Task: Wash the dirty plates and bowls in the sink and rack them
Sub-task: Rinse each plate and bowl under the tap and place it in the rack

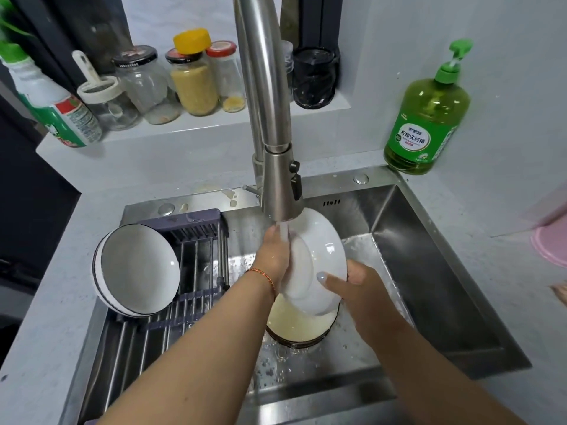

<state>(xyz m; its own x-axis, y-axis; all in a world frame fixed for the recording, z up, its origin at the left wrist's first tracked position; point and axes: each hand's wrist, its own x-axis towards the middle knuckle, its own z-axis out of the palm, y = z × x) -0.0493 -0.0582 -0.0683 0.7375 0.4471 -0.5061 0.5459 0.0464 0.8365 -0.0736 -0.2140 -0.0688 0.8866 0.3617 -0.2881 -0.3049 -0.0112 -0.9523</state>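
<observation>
You've got the white round ceramic plate tilted on edge over the stainless steel sink, right under the brushed steel pull-down tap, and the water stream is running onto it. Your right hand grips the plate's lower right rim, thumb laid across the face, fingers curled behind. Your left hand is flat against the plate's left face with fingers straight, pressing into the stream; there's an orange braided cord on that wrist.

Directly beneath the plate, a dark-rimmed bowl holding cloudy yellowish water sits on the sink floor, soap bubbles scattered around it.

To the left, the grey slatted drying rack spans the sink, and a white bowl with dark rim stripes leans on its side there, mouth facing you.

Out on the pale grey bench, a green pump bottle of dish soap stands at the sink's back right corner. On the ledge behind the tap, glass jars line up, one with a yellow cap, beside a white and green spray bottle at far left.
</observation>
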